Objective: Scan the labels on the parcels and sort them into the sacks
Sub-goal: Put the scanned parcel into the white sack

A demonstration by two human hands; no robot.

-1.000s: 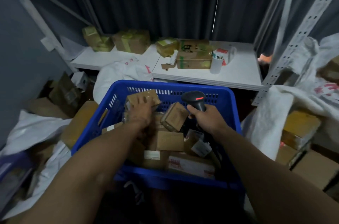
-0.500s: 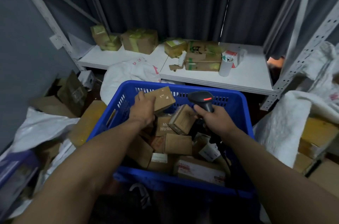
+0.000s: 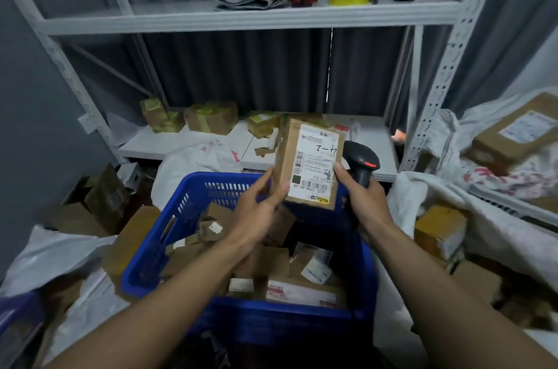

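My left hand (image 3: 259, 213) grips the lower left corner of a cardboard parcel (image 3: 290, 157), thumb on its front. It holds the parcel upright above the blue crate (image 3: 157, 247), white label (image 3: 317, 163) facing me. My right hand (image 3: 367, 196) is curled round the black scanner (image 3: 362, 161), one fingertip touching the parcel's right edge. A white sack (image 3: 422, 205) lies just right of the crate.

Not much to me tbh: left arm (image 3: 151, 308) and right arm (image 3: 453, 293) bare right to the frame edge, left grip (image 3: 256, 214) and right grip (image 3: 367, 199) bare too.
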